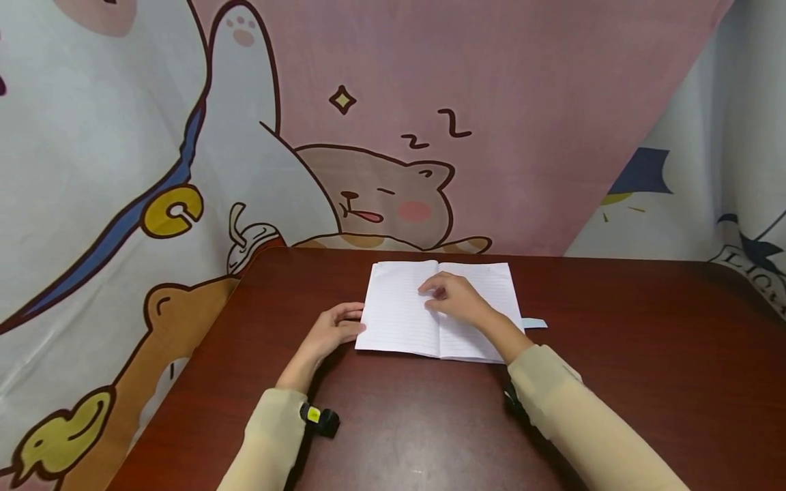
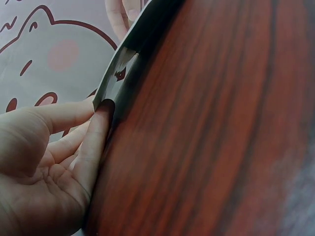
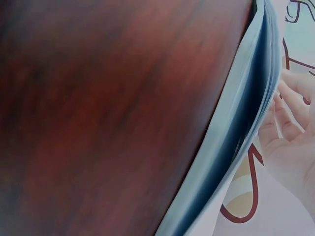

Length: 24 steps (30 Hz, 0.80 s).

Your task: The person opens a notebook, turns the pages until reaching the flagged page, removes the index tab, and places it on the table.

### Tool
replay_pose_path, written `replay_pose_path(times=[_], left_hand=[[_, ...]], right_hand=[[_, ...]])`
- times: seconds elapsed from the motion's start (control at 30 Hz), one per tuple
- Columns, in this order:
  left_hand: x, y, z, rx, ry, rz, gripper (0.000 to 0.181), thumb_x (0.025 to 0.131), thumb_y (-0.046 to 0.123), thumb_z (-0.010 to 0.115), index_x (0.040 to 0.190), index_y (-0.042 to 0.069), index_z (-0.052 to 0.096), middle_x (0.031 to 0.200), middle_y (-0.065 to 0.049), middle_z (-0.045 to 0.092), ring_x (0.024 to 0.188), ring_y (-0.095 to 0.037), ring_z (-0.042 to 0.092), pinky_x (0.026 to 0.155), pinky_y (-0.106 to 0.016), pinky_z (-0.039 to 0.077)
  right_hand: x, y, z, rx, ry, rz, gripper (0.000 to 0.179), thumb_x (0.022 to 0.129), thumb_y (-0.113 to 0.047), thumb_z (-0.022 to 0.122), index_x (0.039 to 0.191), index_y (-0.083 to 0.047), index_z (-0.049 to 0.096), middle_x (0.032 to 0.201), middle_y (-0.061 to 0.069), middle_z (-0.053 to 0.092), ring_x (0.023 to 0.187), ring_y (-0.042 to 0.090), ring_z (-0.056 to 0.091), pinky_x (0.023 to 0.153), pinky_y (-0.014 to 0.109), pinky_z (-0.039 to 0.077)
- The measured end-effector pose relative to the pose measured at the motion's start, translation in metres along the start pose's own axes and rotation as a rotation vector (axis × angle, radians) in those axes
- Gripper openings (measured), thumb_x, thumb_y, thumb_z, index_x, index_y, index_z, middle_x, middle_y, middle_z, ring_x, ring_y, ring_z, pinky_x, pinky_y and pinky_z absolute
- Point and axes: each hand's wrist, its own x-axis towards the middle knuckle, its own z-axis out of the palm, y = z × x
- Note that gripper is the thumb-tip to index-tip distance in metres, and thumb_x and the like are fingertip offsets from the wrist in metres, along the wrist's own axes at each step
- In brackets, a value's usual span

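Note:
An open notebook [image 1: 399, 307] with lined white pages lies on the dark red-brown table. At its left edge my left hand [image 1: 331, 332] pinches the pages. In the left wrist view, the thumb of that hand [image 2: 44, 152] is on the upper side of the notebook's edge [image 2: 106, 81] and a finger is beneath it. My right hand [image 1: 456, 297] is over the middle of the spread, fingers loosely bent, fingertips close over the left page near the fold. The right wrist view has this hand [image 3: 290, 128] beyond the lifted page layers [image 3: 251, 108], holding nothing.
A pale blue strip [image 1: 535, 323] sticks out from under the notebook's right side. The wooden table [image 1: 645, 368] extends to both sides. Behind it hangs a cartoon-printed cloth [image 1: 522, 82]. Each wrist carries a small black camera, the left one [image 1: 322, 419] plainly visible.

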Motion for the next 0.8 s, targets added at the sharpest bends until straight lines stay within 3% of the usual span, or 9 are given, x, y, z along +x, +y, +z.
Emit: replay_pose_path(times=[0.8], left_hand=[[0.001, -0.001, 0.001, 0.002, 0.01, -0.001, 0.049, 0.091, -0.003, 0.066, 0.138, 0.0, 0.054, 0.131, -0.023, 0.058, 0.1, -0.015, 0.064, 0.08, -0.026, 0.058]], right_hand=[[-0.005, 0.008, -0.011, 0.056, -0.017, 0.036, 0.025, 0.089, -0.002, 0.069, 0.114, 0.0, 0.07, 0.12, 0.019, 0.07, 0.111, 0.036, 0.068, 0.097, 0.047, 0.053]])
